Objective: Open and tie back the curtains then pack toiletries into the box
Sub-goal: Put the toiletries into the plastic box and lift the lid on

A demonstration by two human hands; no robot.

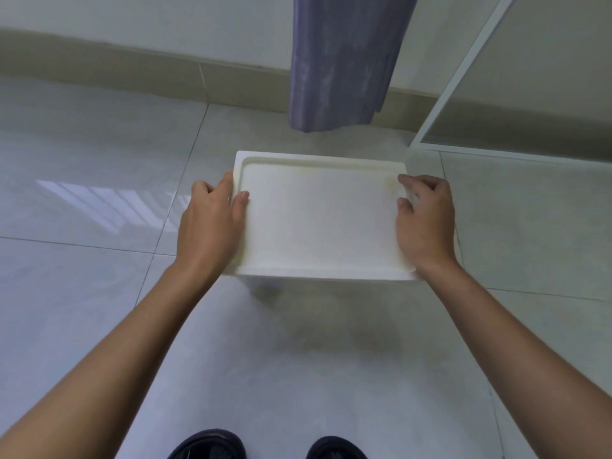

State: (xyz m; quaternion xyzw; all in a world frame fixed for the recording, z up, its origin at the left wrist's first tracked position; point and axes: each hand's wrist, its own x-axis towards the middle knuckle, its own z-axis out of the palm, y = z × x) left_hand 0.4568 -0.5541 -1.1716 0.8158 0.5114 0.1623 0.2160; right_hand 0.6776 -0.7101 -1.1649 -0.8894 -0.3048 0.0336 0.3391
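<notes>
Head view: a white box (323, 217) with its lid on is held in the air over a pale tiled floor (82, 180), in the middle of the picture. A blurred dark shadow lies on the tiles below its near edge. The lid has a raised rim running round a flat, sunken middle.

The left hand (212, 226) holds the box's left side. Its thumb lies on top of the lid just inside the rim, and its fingers curl down over the outer edge, so this grip is closed round the left rim. The right hand (425, 223) holds the right side the same way: the thumb and 1 fingertip rest on the lid top near the far right corner, and the other fingers wrap over the edge. Both bare forearms reach in from the bottom corners of the picture.

A purple curtain (341, 61) hangs down from the top edge, beyond the box, its hem just above the floor near the wall (149, 14). A brownish skirting runs along the wall's foot. To the right stands a white frame (463, 64) with a panel behind it.

2 dark shoes (208, 445) show at the bottom edge, below the box.
</notes>
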